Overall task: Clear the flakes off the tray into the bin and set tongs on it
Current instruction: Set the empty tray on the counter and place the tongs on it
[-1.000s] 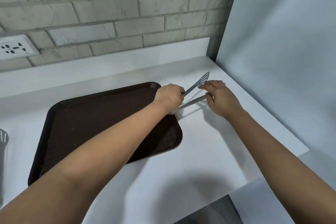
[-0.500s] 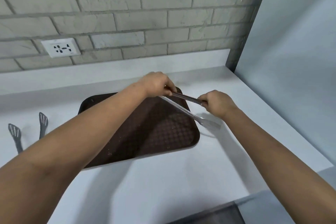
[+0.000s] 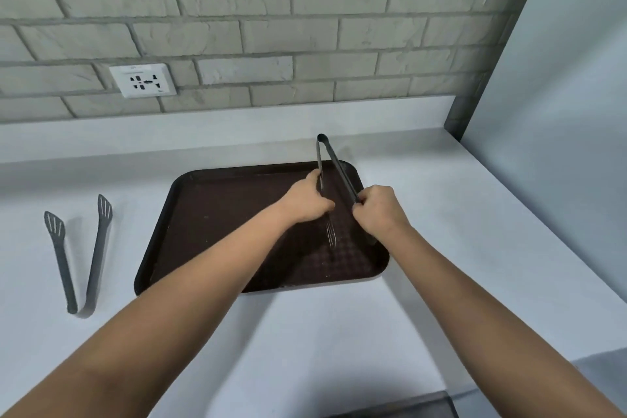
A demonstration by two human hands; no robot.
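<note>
Both hands, left hand (image 3: 307, 202) and right hand (image 3: 380, 210), each gripping one arm, have swung the tongs (image 3: 334, 168) over the tray (image 3: 210, 214); placement is imminent.

This looks like a kitchen or canteen corner: a white tabletop (image 3: 339, 332) runs along a grey brick wall (image 3: 237, 10) fitted with a white wall socket (image 3: 143, 80). A brown serving tray (image 3: 217, 214) and grey serving tongs (image 3: 76, 258) lie on it.
</note>
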